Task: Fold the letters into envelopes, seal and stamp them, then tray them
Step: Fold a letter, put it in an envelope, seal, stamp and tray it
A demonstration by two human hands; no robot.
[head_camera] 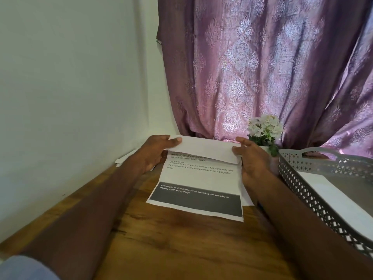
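A printed letter [198,178] with a dark band near its bottom lies on the wooden table [171,249]. Its top part is folded over toward me. My left hand [156,151] pinches the left end of the folded flap, thumb on top. My right hand [253,158] pinches the right end of the same flap. A grey perforated tray [306,190] stands at the right with a white envelope [331,197] lying inside. More white paper [123,159] peeks out behind my left wrist by the wall.
A small pot of white flowers [264,131] stands just behind my right hand. A purple patterned curtain [262,67] hangs at the back. A white wall [70,98] runs along the table's left edge.
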